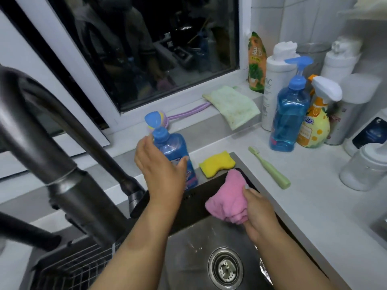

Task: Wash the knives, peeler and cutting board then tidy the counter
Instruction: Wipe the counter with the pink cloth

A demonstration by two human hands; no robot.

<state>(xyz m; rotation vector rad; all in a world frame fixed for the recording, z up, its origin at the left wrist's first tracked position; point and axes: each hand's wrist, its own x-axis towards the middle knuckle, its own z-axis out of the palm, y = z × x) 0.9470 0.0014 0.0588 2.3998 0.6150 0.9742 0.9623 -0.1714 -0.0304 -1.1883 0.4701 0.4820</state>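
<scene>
The tall white bottle [274, 88] at the back of the counter [314, 206] carries grey letters reading "AC"; an earlier letter may be cut off by the blue pump bottle [290, 116] in front of it. The green and orange pouch [257, 63] by the window bears large Chinese characters, too soft to read. The orange spray bottle [316, 122] has a small blue logo, illegible here.

The left hand [161, 166] wraps its fingers and thumb round a blue detergent bottle [173, 151] standing upright on the sink's back ledge, its flip cap [152, 120] open and pointing up; the label near its base is blurred. The right hand [259, 214] pinches a bunched pink cloth [226, 197] against the dark cutting board [188, 197]. The board lies across the far end of the sink [188, 248], its long axis running left to right, the right end raised toward the counter's corner and the left end under the dark tap [62, 164].

A yellow sponge [217, 163] sits just beyond the board on the sink's rim. A pale green toothbrush [270, 167] lies on the counter, bristles pointing away toward the bottles.
</scene>
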